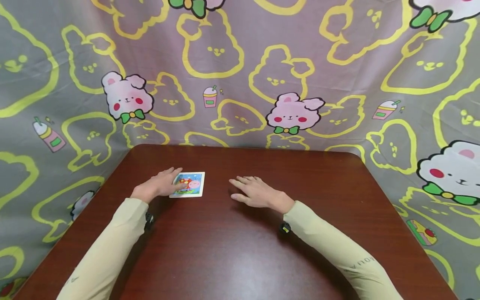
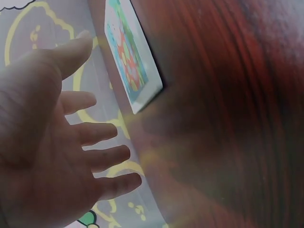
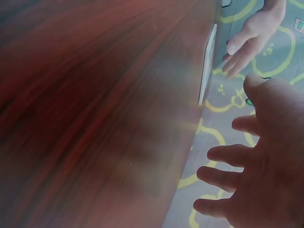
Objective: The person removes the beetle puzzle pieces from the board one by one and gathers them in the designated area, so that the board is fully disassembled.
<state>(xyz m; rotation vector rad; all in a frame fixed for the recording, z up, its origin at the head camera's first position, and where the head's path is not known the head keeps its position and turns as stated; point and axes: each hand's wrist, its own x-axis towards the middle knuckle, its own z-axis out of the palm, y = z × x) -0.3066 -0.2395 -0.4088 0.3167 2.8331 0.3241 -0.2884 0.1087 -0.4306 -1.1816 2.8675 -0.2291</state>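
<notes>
A small square picture card (image 1: 196,184), white-bordered with a pink cartoon pig on blue and green, lies flat on the table. My left hand (image 1: 162,183) hovers over its left side, fingers extended and thumb across the picture. A gap shows between that hand (image 2: 45,123) and the card (image 2: 126,52) in the left wrist view. To the right of the card, my right hand (image 1: 256,192) is held above the bare wood, fingers spread and holding nothing. From the right wrist view, the card (image 3: 207,66) appears edge-on, beyond the right hand (image 3: 266,161).
A dark red-brown wooden table (image 1: 232,250) extends under both arms. Behind it and along both sides hangs a grey curtain (image 1: 240,87) with yellow outlines and rabbit faces. Dark wrist devices sit under both cream sleeves (image 1: 326,233).
</notes>
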